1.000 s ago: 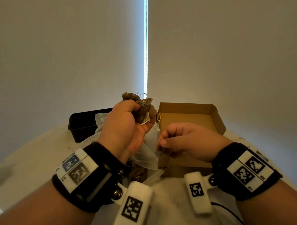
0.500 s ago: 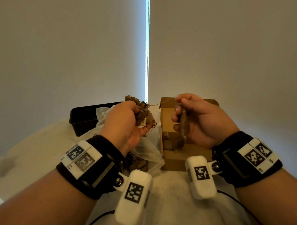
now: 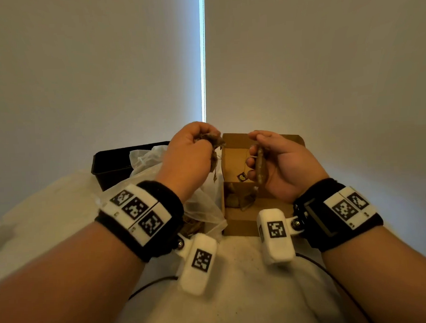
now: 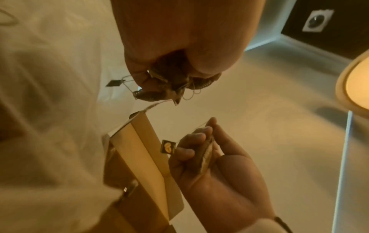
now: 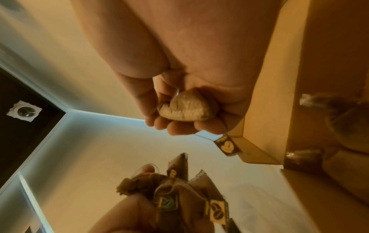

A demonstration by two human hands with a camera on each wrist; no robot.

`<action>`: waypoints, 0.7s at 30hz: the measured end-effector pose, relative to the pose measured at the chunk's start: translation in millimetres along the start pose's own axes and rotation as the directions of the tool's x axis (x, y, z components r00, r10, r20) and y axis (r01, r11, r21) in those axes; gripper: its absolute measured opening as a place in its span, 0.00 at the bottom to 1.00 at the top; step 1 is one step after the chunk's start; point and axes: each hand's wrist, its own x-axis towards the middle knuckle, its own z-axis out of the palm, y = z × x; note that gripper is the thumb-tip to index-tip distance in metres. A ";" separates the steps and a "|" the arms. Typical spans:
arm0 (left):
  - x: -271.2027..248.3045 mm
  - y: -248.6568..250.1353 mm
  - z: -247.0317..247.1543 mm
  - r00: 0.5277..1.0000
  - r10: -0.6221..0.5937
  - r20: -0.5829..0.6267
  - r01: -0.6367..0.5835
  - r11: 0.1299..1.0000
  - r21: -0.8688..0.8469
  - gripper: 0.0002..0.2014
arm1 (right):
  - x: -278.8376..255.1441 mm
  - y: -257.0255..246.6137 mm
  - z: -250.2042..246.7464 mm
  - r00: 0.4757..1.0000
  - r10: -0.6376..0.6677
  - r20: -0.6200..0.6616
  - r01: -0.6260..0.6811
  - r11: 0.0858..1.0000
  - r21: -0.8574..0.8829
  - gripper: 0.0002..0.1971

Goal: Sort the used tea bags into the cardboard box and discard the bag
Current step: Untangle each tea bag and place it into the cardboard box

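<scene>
Brown, damp-looking tea bags in both hands. Versus half a second ago: left hand (image 3: 190, 160) has risen higher in the head view, its clump (image 3: 209, 139) now near the top left corner of the box (image 3: 236, 227); right hand (image 3: 278, 165) holds about the same place, tilted slightly more palm-up.

Upper left of centre in the head view: black bin (image 3: 109, 166) on the table (image 3: 237, 294), clear plastic bag (image 3: 204, 210) crumpled in front of it and reaching to the box's left wall.

Left hand: fingers curled tight round the clump of several tea bags, strings and tags dangling below the fist. In the left wrist view the clump (image 4: 169, 85) sits at the fingertips, above the box edge.

Centre: cardboard box, open, a few tea bags lying on its floor near the front wall.

Right hand: over the open box, fingers and thumb closed on one tea bag (image 3: 259, 166), held on edge against the palm. Its string runs up from the fingertips; its dark tag (image 3: 242, 176) hangs just left of the fingers, inside the box opening. Right wrist view shows the bag (image 5: 185, 108) cupped in the curled fingers, the box interior to the right.
</scene>
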 end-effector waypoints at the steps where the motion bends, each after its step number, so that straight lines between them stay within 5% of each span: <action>1: 5.2 2.8 2.1 0.999 0.023 0.028 -0.024 0.999 0.043 0.17 | 1.2 1.6 -2.4 1.000 0.013 -0.021 -0.013 1.000 0.007 0.09; 12: 62.5 14.2 48.2 0.994 -0.021 0.104 -0.002 0.977 0.211 0.15 | 7.3 -2.7 -16.1 0.996 0.054 -0.067 -0.053 0.999 0.010 0.10; 15: 68.2 26.3 49.9 0.996 -0.033 0.081 0.024 0.993 0.112 0.12 | 8.5 -8.6 -22.1 0.997 0.047 -0.066 -0.044 0.998 0.046 0.10; 19: 53.6 11.7 49.0 0.970 -0.230 0.082 0.243 0.944 -0.223 0.11 | 10.0 -12.8 -28.3 0.997 0.050 -0.058 -0.043 0.992 0.115 0.09; 21: 47.9 -1.7 48.6 0.967 -0.226 0.117 0.245 0.950 -0.191 0.15 | 10.5 -11.9 -29.0 0.997 0.050 -0.051 -0.044 0.993 0.112 0.09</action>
